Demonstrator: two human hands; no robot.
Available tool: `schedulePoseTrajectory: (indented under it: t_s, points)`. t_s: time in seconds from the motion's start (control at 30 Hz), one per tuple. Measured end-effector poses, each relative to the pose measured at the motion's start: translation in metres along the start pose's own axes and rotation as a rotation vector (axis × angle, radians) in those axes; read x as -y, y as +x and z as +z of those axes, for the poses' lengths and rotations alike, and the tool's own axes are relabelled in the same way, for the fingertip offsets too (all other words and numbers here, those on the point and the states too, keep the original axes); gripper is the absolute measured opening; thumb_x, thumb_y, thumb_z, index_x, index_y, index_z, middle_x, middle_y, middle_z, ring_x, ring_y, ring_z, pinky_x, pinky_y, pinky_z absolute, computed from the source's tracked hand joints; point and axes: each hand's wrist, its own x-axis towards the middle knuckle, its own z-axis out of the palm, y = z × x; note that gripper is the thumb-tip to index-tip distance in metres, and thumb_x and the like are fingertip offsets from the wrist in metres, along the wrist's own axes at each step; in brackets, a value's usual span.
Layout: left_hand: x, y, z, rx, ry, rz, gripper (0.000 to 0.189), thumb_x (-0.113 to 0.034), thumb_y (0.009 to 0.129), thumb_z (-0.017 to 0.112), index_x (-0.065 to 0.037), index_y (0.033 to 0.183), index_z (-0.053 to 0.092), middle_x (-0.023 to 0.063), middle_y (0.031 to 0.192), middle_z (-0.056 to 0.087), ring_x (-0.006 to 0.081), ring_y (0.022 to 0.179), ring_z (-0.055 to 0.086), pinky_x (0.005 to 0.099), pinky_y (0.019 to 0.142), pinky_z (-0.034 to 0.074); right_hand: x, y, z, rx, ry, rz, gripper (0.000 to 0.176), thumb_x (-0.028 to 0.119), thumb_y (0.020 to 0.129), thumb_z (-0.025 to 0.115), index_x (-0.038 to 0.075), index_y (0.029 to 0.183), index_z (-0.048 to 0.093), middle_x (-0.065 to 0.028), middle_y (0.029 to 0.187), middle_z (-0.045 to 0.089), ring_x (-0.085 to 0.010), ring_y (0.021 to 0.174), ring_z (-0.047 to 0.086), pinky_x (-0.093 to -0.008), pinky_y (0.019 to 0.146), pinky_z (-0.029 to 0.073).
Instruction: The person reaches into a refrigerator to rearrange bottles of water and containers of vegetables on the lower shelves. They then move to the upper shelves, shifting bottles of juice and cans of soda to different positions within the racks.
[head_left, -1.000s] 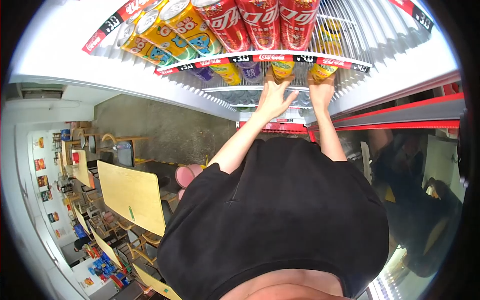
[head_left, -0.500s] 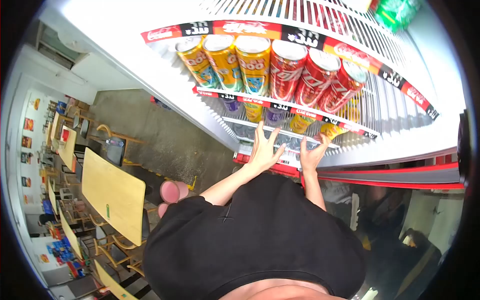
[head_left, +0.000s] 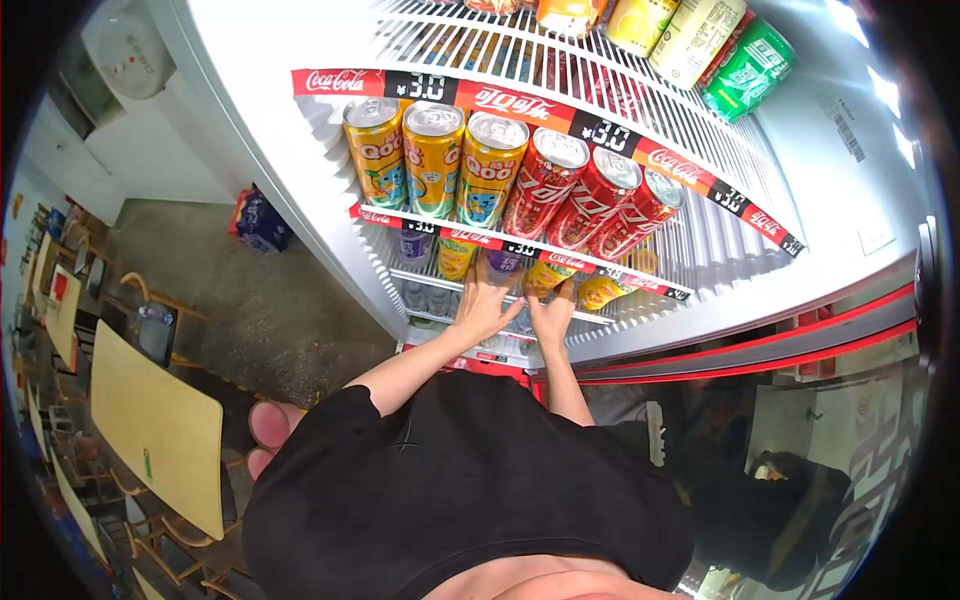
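My left hand (head_left: pixel 484 308) reaches up into the fridge, fingers spread and stretched against the lower part of a purple-labelled bottle (head_left: pixel 503 262). Beside it, my right hand (head_left: pixel 551 317) has its thumb and fingers on either side of the base of a yellow-labelled bottle (head_left: pixel 548 274). Both bottles stand under the shelf with the price strip, which hides their tops. Another yellow bottle (head_left: pixel 602 292) sits to the right of my hands. Further left are a yellow bottle (head_left: pixel 456 260) and a purple one (head_left: pixel 415 248).
Orange Qoo cans (head_left: pixel 433 160) and red cola cans (head_left: pixel 594 200) line the shelf above. A green can (head_left: pixel 750 68) is higher up. The red-edged glass door (head_left: pixel 740 345) stands open at right. Tables (head_left: pixel 155 430), chairs and pink stools (head_left: pixel 270 425) are at left.
Both hands have moved further in, from in front of the lower shelves to the bottles. The right hand's fingers have come round a yellow bottle. The camera view has shifted.
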Motion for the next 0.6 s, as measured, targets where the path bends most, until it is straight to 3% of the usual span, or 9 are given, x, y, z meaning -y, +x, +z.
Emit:
schedulePoseTrajectory:
  t_s: [0.03, 0.13, 0.27, 0.3, 0.4, 0.43, 0.47, 0.53, 0.6]
  points:
    - [0.001, 0.000, 0.002, -0.018, 0.009, 0.013, 0.059, -0.040, 0.091, 0.070, -0.023, 0.145, 0.058, 0.0416, 0.152, 0.025, 0.0590, 0.138, 0.029, 0.0616, 0.114, 0.031, -0.006, 0.003, 0.003, -0.006, -0.001, -0.059, 0.065, 0.023, 0.082, 0.084, -0.007, 0.130, 0.050, -0.0311, 0.108, 0.067, -0.0517, 0.102, 0.065, -0.0529, 0.088, 0.051]
    - [0.000, -0.003, -0.001, -0.016, -0.016, 0.023, 0.058, -0.039, 0.088, 0.072, -0.022, 0.142, 0.060, 0.0380, 0.150, 0.028, 0.0586, 0.133, 0.034, 0.0613, 0.112, 0.034, -0.016, 0.014, 0.008, -0.043, -0.052, -0.043, 0.057, 0.019, 0.083, 0.084, -0.006, 0.124, 0.052, -0.0276, 0.106, 0.068, -0.0447, 0.097, 0.069, -0.0478, 0.084, 0.054]
    - [-0.001, -0.008, -0.005, 0.041, -0.082, 0.045, 0.056, -0.036, 0.087, 0.073, -0.022, 0.140, 0.062, 0.0349, 0.149, 0.029, 0.0555, 0.130, 0.038, 0.0605, 0.109, 0.036, -0.023, 0.026, 0.015, -0.142, -0.144, -0.083, 0.057, 0.024, 0.083, 0.085, -0.005, 0.119, 0.051, -0.0279, 0.095, 0.068, -0.0468, 0.088, 0.068, -0.0490, 0.077, 0.053]
    - [0.000, -0.007, -0.006, 0.029, -0.094, 0.078, 0.055, -0.035, 0.088, 0.072, -0.024, 0.141, 0.061, 0.0342, 0.149, 0.030, 0.0549, 0.130, 0.037, 0.0600, 0.110, 0.036, -0.023, 0.026, 0.017, -0.134, -0.228, -0.026, 0.056, 0.020, 0.081, 0.086, -0.005, 0.119, 0.053, -0.0256, 0.095, 0.068, -0.0428, 0.087, 0.069, -0.0466, 0.076, 0.053]
    - [0.006, -0.008, -0.020, 0.017, -0.063, 0.131, 0.055, -0.033, 0.089, 0.072, -0.027, 0.142, 0.061, 0.0328, 0.148, 0.032, 0.0529, 0.131, 0.037, 0.0584, 0.110, 0.036, -0.024, 0.029, 0.019, -0.169, -0.119, -0.095, 0.056, 0.016, 0.078, 0.088, -0.005, 0.118, 0.055, -0.0227, 0.097, 0.069, -0.0359, 0.086, 0.069, -0.0439, 0.076, 0.053]
    - [0.008, -0.010, -0.027, 0.030, -0.044, 0.149, 0.054, -0.032, 0.089, 0.072, -0.028, 0.142, 0.060, 0.0324, 0.148, 0.033, 0.0523, 0.131, 0.037, 0.0578, 0.110, 0.036, -0.025, 0.028, 0.021, -0.167, -0.036, -0.022, 0.056, 0.013, 0.076, 0.089, -0.004, 0.119, 0.057, -0.0195, 0.100, 0.070, -0.0302, 0.088, 0.070, -0.0407, 0.078, 0.054]
    - [0.011, -0.014, -0.033, 0.032, -0.058, 0.152, 0.055, -0.033, 0.090, 0.072, -0.029, 0.144, 0.059, 0.0312, 0.148, 0.035, 0.0506, 0.131, 0.039, 0.0557, 0.110, 0.036, -0.031, 0.028, 0.021, -0.184, -0.155, -0.078, 0.057, 0.012, 0.077, 0.088, -0.005, 0.122, 0.056, -0.0191, 0.103, 0.070, -0.0290, 0.091, 0.071, -0.0386, 0.081, 0.055]
    - [0.015, -0.019, -0.049, 0.043, -0.092, 0.173, 0.058, -0.035, 0.091, 0.071, -0.030, 0.147, 0.057, 0.0288, 0.149, 0.038, 0.0471, 0.130, 0.042, 0.0515, 0.110, 0.036, -0.022, 0.025, 0.020, -0.166, -0.016, 0.012, 0.056, 0.012, 0.080, 0.087, -0.006, 0.122, 0.055, -0.0201, 0.108, 0.069, -0.0297, 0.090, 0.070, -0.0382, 0.083, 0.056]
    - [0.021, -0.026, -0.060, 0.024, -0.193, 0.137, 0.047, -0.023, 0.087, 0.073, -0.019, 0.134, 0.064, 0.0274, 0.142, 0.042, 0.0451, 0.127, 0.045, 0.0519, 0.106, 0.039, -0.017, 0.019, 0.020, -0.248, -0.008, -0.014, 0.052, 0.011, 0.084, 0.084, -0.006, 0.121, 0.053, -0.0201, 0.104, 0.066, -0.0296, 0.091, 0.067, -0.0386, 0.086, 0.055]
